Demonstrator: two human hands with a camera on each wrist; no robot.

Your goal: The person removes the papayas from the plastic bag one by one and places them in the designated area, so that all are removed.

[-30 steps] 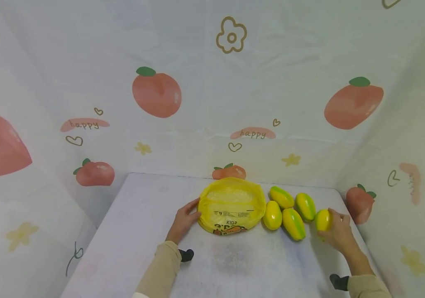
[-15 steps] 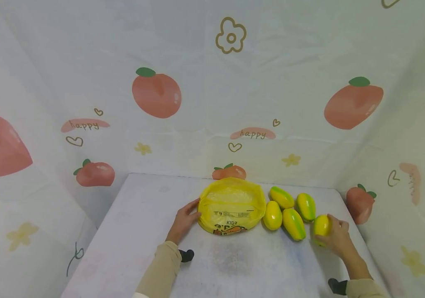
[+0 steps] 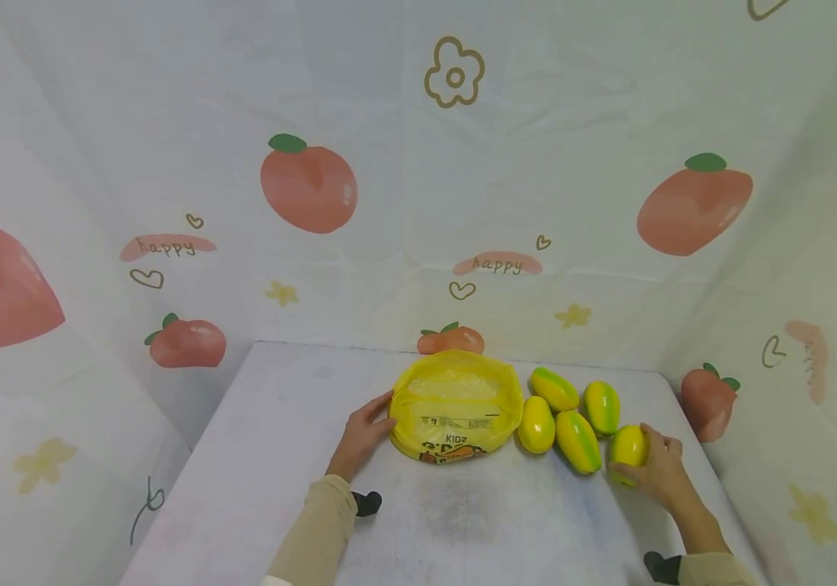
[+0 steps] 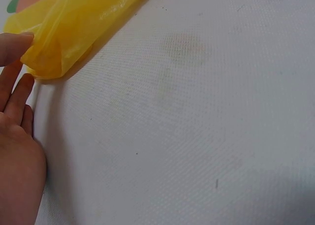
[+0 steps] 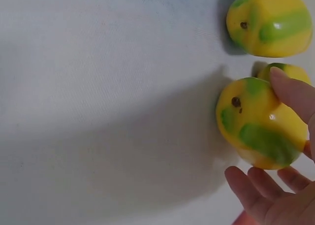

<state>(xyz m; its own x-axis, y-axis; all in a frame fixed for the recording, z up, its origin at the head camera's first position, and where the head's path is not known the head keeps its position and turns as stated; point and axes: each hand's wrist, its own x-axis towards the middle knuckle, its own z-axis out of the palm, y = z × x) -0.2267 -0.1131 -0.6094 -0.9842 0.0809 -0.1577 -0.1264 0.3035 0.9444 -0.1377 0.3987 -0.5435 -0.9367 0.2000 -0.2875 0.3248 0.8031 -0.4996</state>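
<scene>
A yellow plastic bag point(image 3: 455, 407) with printed lettering lies at the middle of the table, its mouth spread wide. My left hand point(image 3: 361, 435) holds the bag's left edge; in the left wrist view the thumb point(image 4: 17, 47) laps over the yellow film. At the right, my right hand point(image 3: 663, 468) grips a yellow-and-green papaya point(image 3: 629, 446) between thumb and fingers. The right wrist view shows this papaya point(image 5: 261, 124) from its brown-spotted end, with a shadow beside it. Several similar papayas point(image 3: 578, 441) lie in a cluster between the bag and my right hand.
The pale table point(image 3: 301, 382) meets a white fabric backdrop point(image 3: 389, 301) at the back, and fabric hangs along both sides. One papaya point(image 3: 536, 425) lies right against the bag's right side. Another papaya point(image 3: 602, 407) stands just behind the held one.
My right hand has moved a little left and nearer to me with the papaya, bringing it closer to the cluster. The left hand and the bag stay put.
</scene>
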